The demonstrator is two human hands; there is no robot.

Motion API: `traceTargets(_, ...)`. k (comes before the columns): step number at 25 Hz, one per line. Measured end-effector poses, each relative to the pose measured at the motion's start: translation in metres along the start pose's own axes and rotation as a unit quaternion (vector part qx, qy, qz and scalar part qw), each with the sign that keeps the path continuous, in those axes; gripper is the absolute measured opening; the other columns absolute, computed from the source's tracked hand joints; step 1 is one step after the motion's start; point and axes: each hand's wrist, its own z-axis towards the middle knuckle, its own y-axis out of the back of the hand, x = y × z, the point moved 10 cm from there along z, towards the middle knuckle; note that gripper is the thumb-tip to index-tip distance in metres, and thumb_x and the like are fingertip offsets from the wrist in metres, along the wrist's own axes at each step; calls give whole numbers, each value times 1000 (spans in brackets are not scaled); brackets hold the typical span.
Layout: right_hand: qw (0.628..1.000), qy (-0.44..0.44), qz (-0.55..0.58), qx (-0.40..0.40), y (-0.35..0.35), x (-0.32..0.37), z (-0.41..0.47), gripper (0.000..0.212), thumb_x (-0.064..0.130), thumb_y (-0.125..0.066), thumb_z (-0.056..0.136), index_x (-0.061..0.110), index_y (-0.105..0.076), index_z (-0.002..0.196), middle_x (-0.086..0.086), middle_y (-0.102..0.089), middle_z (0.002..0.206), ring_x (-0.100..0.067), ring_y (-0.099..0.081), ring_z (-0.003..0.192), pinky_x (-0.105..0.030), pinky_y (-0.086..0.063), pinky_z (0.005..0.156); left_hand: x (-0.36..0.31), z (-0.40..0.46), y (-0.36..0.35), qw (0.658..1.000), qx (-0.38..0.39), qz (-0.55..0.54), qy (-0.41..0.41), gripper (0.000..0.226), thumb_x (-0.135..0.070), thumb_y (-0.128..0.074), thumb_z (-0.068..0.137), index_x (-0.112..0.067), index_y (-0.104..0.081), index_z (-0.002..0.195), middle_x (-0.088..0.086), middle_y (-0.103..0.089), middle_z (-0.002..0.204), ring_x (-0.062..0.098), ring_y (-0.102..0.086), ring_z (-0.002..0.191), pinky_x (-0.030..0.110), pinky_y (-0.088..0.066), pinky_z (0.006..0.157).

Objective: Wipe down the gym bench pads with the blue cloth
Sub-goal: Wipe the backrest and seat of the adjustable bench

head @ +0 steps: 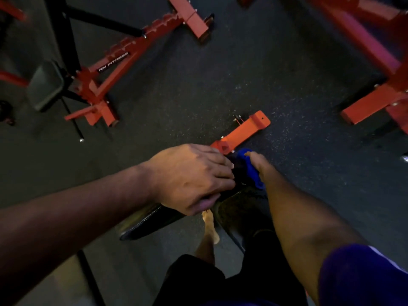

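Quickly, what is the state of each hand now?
Left hand: fingers curled over the black bench pad edge, holding it.
Right hand: grips the blue cloth.

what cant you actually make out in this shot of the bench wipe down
Head view only:
- The blue cloth: mostly hidden by the right hand gripping it; its full size is unclear.
- The bench pad: dark, blurred, covered in the middle by the left hand; how clean it is can't be told.
- Left fingertips: curled out of sight over the pad's edge.
- The red frame under the pad: its join to the bench is hidden by both hands.
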Motion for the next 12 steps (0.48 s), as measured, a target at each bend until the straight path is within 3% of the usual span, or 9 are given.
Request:
traceTargets(4,1000,26,13,-10,6,1,-7,40,33,-56,95,4,-63,122,-16,-67,103,-28,-62,79,-33,-50,67,2,2,4,1000,-8,-2,6,44,-37,-50,91,-21,-67,129,-1,-67,133,19,-55,132,34,-34,116)
traceTargets(8,988,142,-53,-1,0,22,-64,30,42,-53,92,24,-69,110,-7,-71,108,-25,-65,99,-42,-50,90,0,0,1,1000,-3,-7,5,43,-36,-53,92,-21,-67,129,-1,-67,132,19,-54,132,34,-34,115)
traceTargets(10,972,226,-61,-5,-9,33,-96,33,43,-51,90,24,-69,110,-2,-71,102,-20,-64,95,-39,-49,86,-1,2,2,1000,-5,1,4,41,-36,-52,93,-21,-67,128,-1,-67,131,19,-55,130,36,-36,115)
traceTargets(12,964,254,-74,-28,-13,39,-96,31,38,-50,94,20,-68,113,-2,-69,102,-18,-61,93,-35,-46,81,1,3,8,1000,-28,2,0,39,-36,-51,94,-21,-68,126,-1,-68,128,20,-57,127,36,-35,114)
